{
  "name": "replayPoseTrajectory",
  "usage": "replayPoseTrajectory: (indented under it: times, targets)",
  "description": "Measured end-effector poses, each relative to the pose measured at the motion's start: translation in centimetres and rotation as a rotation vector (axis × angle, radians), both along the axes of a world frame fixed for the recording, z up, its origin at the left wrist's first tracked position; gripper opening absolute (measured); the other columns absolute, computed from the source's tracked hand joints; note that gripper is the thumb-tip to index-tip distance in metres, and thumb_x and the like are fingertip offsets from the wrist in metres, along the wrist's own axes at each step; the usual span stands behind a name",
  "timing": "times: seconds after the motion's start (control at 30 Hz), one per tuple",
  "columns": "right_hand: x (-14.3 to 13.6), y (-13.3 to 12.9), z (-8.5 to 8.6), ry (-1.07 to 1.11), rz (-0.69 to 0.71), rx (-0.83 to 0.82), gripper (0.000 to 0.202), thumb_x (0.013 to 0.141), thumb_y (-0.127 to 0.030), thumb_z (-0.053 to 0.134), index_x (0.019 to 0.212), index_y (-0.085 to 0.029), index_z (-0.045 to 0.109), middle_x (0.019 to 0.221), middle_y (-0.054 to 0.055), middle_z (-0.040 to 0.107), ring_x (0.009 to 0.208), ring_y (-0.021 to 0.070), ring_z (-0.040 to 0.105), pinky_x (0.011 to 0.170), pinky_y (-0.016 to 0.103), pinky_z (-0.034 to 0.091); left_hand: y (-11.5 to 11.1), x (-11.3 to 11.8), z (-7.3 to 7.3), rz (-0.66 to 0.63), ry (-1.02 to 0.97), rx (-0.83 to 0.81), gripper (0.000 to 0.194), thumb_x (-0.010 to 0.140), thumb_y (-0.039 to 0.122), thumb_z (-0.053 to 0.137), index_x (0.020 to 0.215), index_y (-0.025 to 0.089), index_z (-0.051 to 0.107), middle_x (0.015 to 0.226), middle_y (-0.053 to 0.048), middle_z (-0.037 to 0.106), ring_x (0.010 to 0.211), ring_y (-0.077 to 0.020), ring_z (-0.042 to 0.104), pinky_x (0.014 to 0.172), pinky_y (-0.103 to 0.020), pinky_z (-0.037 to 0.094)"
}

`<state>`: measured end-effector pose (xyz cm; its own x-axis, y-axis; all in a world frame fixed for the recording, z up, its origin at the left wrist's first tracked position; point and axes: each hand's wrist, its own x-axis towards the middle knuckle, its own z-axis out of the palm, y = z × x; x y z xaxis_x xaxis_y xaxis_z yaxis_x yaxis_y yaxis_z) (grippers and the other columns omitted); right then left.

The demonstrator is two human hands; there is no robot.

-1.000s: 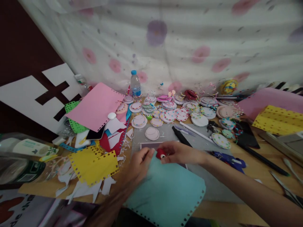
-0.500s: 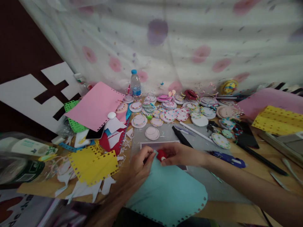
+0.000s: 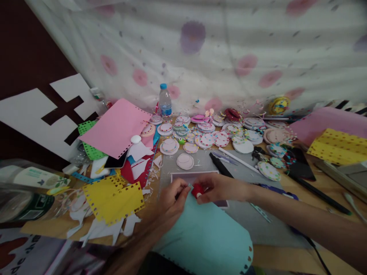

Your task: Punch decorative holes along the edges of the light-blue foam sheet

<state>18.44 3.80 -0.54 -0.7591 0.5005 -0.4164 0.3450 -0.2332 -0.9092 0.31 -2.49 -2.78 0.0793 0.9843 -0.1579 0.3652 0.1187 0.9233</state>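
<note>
1. Turquoise paper (image 3: 209, 233) fills the bottom centre, small holes along its lower-right edge!
2. Left hand (image 3: 173, 196), mid-frame, pinches the paper's top corner, thumb and fingers together.
3. Right hand (image 3: 216, 187), just beside it, curls part-closed around a red gadget (image 3: 197, 190) at that same corner.
4. Above them, a white disc (image 3: 185, 161) on the grey mat (image 3: 168, 172); yellow paper (image 3: 114, 202), lower left.

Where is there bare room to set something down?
The grey mat is bare between the turquoise sheet, the small strip and the right forearm, and more narrowly between the black pen, white stick and forearm. Crowded: the back, with paper discs; the left, with yellow paper and white scraps.
</note>
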Motion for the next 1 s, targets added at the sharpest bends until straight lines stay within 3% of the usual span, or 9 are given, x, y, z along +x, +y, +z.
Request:
replayPoseTrajectory:
  times: [0.33, 0.5, 0.63, 0.73, 0.87, 1.0]
  targets:
    - [-0.5, 0.7, 0.6, -0.234, 0.122, 0.202, 0.024, 0.064, -0.028, 0.07, 0.079, -0.014, 0.058, 0.071, -0.001, 0.054, 0.066, 0.0127, 0.048, 0.06, 0.025, 0.04, -0.6, 0.3, -0.5, -0.047, -0.004, 0.082, 0.016, 0.089, 0.031, 0.046, 0.085, 0.019, 0.057, 0.073, -0.001, 0.063, 0.069, -0.0151, 0.059, 0.061, -0.022, 0.041]
    - [-1.0, 0.6, 0.9, -0.284, 0.11, 0.336, 0.014, 0.064, -0.019, 0.069, 0.073, -0.013, 0.059, 0.067, -0.002, 0.051, 0.066, 0.0129, 0.045, 0.061, 0.025, 0.036, -0.7, 0.7, -0.4, -0.013, -0.048, 0.069, 0.015, 0.088, 0.029, 0.046, 0.084, 0.019, 0.056, 0.075, -0.001, 0.064, 0.071, -0.0155, 0.061, 0.064, -0.023, 0.044]
    - [-1.0, 0.5, 1.0, -0.289, 0.108, 0.404, 0.012, 0.063, -0.017, 0.068, 0.072, -0.014, 0.061, 0.064, -0.004, 0.05, 0.064, 0.0116, 0.042, 0.06, 0.025, 0.034, -0.5, 0.7, -0.4, 0.005, -0.054, 0.037, 0.017, 0.087, 0.032, 0.047, 0.083, 0.018, 0.056, 0.069, -0.001, 0.062, 0.064, -0.0146, 0.059, 0.058, -0.023, 0.042]
    - [-1.0, 0.6, 1.2, -0.283, 0.109, 0.425, 0.012, 0.064, -0.016, 0.068, 0.074, -0.013, 0.062, 0.062, -0.005, 0.049, 0.06, 0.0104, 0.041, 0.056, 0.023, 0.033, 0.0, 0.3, 0.5, -0.02, -0.053, -0.01, 0.02, 0.079, 0.034, 0.059, 0.09, 0.017, 0.058, 0.08, -0.004, 0.066, 0.073, -0.0165, 0.062, 0.064, -0.024, 0.046]
    - [-1.2, 0.9, 1.3, -0.245, 0.117, 0.458, 0.007, 0.064, -0.012, 0.064, 0.071, -0.014, 0.062, 0.06, -0.004, 0.05, 0.058, 0.0098, 0.042, 0.054, 0.022, 0.033, 1.0, -0.2, 2.5, -0.192, -0.02, -0.087, 0.062, 0.062, 0.037, 0.078, 0.118, 0.02, 0.057, 0.111, -0.007, 0.066, 0.099, -0.0235, 0.061, 0.083, -0.031, 0.048]
    - [-1.6, 1.0, 0.9, -0.265, 0.122, 0.5, 0.01, 0.062, -0.006, 0.058, 0.067, -0.014, 0.062, 0.057, -0.004, 0.05, 0.056, 0.0095, 0.042, 0.052, 0.021, 0.032, 1.7, 0.1, 3.1, -0.223, 0.067, -0.112, 0.052, 0.065, 0.033, 0.076, 0.114, 0.021, 0.064, 0.101, -0.004, 0.07, 0.092, -0.0248, 0.062, 0.078, -0.031, 0.048]
